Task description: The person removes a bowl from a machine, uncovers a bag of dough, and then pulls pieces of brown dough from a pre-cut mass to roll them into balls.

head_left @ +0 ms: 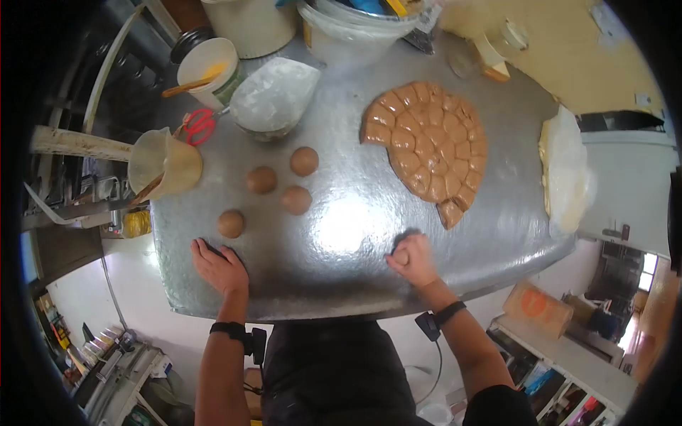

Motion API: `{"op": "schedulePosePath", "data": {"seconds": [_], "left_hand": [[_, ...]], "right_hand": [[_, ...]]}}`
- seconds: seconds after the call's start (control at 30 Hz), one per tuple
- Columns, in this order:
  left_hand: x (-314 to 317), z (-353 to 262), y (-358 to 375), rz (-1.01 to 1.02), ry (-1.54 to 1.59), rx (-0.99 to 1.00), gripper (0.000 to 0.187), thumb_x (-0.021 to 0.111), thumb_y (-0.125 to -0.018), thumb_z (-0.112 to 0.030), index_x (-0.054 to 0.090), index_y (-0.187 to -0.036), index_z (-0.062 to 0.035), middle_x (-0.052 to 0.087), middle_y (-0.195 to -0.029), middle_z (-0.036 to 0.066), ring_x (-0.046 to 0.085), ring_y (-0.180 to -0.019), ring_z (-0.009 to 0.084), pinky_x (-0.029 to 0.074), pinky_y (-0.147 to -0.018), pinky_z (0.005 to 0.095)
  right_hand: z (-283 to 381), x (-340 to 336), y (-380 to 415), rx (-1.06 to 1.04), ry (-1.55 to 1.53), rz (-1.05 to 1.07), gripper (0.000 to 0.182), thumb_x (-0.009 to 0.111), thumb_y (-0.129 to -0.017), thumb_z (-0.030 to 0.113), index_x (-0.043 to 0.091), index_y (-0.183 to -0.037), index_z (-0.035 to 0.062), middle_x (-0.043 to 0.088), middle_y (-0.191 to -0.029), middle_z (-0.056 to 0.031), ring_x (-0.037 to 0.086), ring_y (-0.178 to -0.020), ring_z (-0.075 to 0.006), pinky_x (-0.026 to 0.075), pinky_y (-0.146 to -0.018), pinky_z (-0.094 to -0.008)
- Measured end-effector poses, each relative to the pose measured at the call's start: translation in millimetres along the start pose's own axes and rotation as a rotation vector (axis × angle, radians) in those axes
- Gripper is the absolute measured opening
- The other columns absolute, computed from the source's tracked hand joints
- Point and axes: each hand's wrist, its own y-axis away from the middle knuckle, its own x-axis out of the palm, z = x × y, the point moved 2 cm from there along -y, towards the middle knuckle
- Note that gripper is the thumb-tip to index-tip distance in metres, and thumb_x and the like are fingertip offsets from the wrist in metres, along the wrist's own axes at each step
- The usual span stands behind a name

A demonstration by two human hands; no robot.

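Observation:
My left hand lies on the metal table with its fingers stretched and apart, holding nothing. Just beyond its fingertips sits a round brown dough ball. Farther off are three more: one dough ball, another dough ball and a third dough ball. My right hand is curled closed against the tabletop near the front edge; what is under its fingers, if anything, is hidden. Beyond it rests a large cluster of glossy brown dough pieces, packed together, with a ragged left side.
At the back left stand a metal scoop with white powder, red scissors, a plastic jug and a tub with a wooden-handled tool. A large clear tub stands behind. White sheeting hangs at the right edge.

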Motion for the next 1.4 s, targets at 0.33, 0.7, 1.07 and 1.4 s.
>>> {"op": "schedulePosePath", "data": {"seconds": [0.33, 0.7, 1.07, 1.4], "left_hand": [[-7.2, -5.8, -2.7, 0.039, -0.033, -0.016, 0.058, 0.052, -0.093, -0.019, 0.034, -0.143, 0.0035, 0.035, -0.148, 0.023, 0.034, -0.138, 0.0389, 0.028, -0.114, 0.0479], [-11.7, -11.0, -7.9, 0.046, -0.03, -0.043, 0.056, 0.052, -0.091, -0.015, 0.035, -0.141, 0.0059, 0.037, -0.146, 0.027, 0.036, -0.134, 0.0422, 0.028, -0.113, 0.049], [-5.8, -5.0, -3.3, 0.012, 0.005, -0.03, 0.06, 0.056, -0.088, -0.017, 0.036, -0.141, 0.0029, 0.037, -0.147, 0.022, 0.034, -0.137, 0.0396, 0.027, -0.113, 0.0494], [-8.2, -6.7, -6.4, -0.008, 0.01, -0.012, 0.061, 0.057, -0.087, -0.017, 0.037, -0.14, 0.0039, 0.038, -0.146, 0.022, 0.035, -0.136, 0.0398, 0.027, -0.113, 0.0489]], "right_hand": [[3.3, 5.2, 18.5, 0.131, -0.068, 0.403, 0.029, 0.078, -0.072, 0.018, 0.06, -0.092, 0.0085, 0.06, -0.101, -0.0133, 0.057, -0.091, -0.0351, 0.044, -0.084, -0.0456], [17.1, 8.3, 18.4, 0.047, -0.081, 0.155, 0.033, 0.077, -0.071, 0.014, 0.062, -0.101, 0.0102, 0.058, -0.094, -0.012, 0.055, -0.093, -0.0334, 0.045, -0.082, -0.0445], [0.8, 19.0, 11.7, 0.174, -0.124, -0.024, 0.031, 0.078, -0.073, 0.011, 0.062, -0.099, 0.0057, 0.06, -0.108, -0.0147, 0.053, -0.103, -0.0319, 0.043, -0.089, -0.0423], [-3.1, 14.2, 4.6, 0.097, -0.054, 0.056, 0.032, 0.075, -0.076, 0.011, 0.064, -0.106, 0.0078, 0.06, -0.097, -0.0115, 0.055, -0.097, -0.0329, 0.044, -0.086, -0.0419]]}}
